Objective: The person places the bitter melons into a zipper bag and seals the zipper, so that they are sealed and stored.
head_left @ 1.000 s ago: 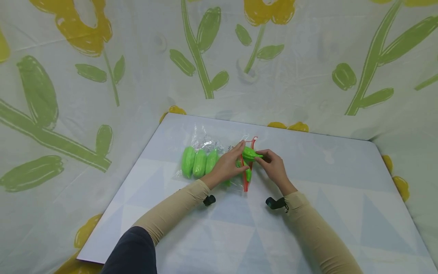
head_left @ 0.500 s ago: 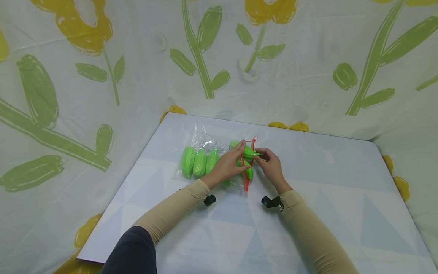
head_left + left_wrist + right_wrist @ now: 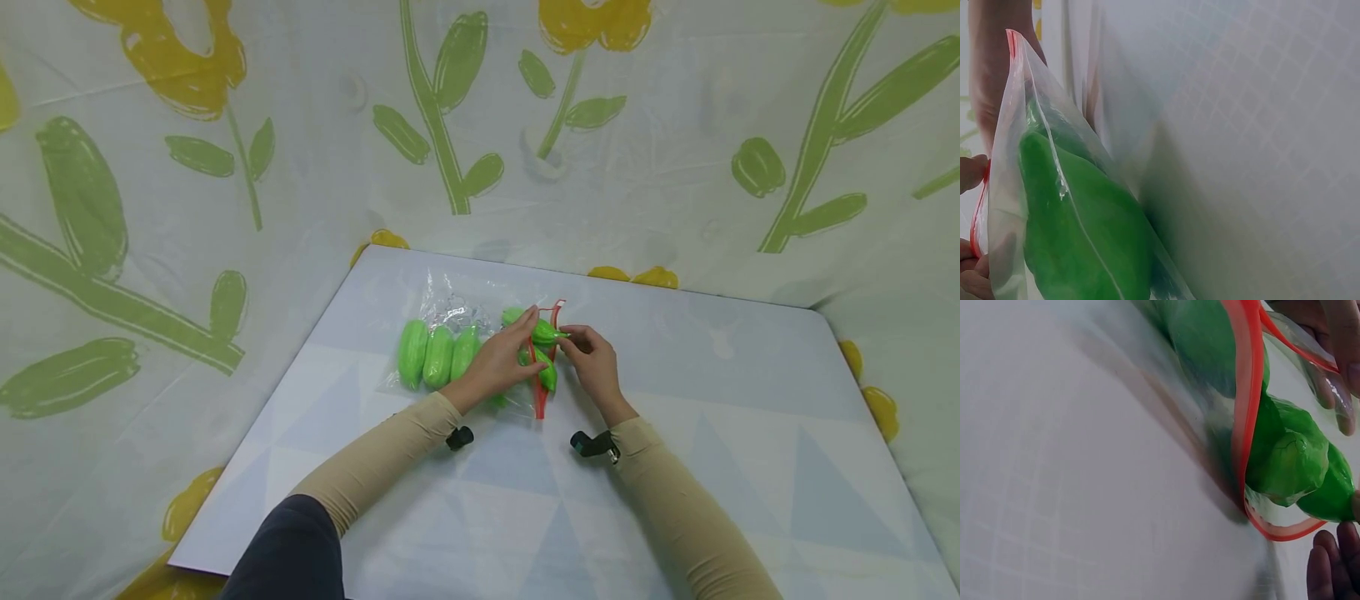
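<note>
Fingers (image 3: 534, 320) of my left hand (image 3: 498, 360) pinch the red-zippered mouth of the clear bag (image 3: 480, 350), while my right hand (image 3: 592, 360) grips a green toy vegetable (image 3: 546, 334) half inside that mouth. Deeper in the bag, three more green vegetables (image 3: 438, 357) lie side by side on the worktop (image 3: 675, 433).

A clear plastic zip bag (image 3: 1035, 187) with a red seal strip holds a bright green plastic vegetable (image 3: 1079, 231); fingertips (image 3: 971, 172) touch the bag's left, red-edged rim.
</note>
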`<state>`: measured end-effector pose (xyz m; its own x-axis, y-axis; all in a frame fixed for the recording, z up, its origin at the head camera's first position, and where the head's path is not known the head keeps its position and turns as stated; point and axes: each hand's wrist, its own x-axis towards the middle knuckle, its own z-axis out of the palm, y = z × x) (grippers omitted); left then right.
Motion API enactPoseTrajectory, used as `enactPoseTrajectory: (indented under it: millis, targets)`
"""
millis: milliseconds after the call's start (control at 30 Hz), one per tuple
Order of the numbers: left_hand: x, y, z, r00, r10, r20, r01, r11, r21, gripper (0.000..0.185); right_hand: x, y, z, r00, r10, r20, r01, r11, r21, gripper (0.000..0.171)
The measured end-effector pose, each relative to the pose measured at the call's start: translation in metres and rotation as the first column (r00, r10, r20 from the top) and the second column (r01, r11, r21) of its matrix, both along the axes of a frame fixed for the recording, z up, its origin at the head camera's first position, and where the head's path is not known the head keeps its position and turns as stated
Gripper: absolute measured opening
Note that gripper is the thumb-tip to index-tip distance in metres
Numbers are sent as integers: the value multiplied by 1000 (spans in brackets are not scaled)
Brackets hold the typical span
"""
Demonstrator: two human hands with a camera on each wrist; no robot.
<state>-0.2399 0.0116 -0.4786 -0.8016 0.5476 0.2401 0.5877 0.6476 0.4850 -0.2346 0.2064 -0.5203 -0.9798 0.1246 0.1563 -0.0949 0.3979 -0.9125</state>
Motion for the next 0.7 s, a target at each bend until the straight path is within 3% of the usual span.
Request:
enactPoseTrajectory:
  millis: [333,700]
  targets:
    - [0,0,2,1000,15,17,-15,1000,-14,89,-2,-1,-3,1000,11,2,-11,1000,16,31]
    - [0,-1,2,1000,12,-10,-12,1000,-4,89,0,-3,2,996,87,19,-87,996,28,32]
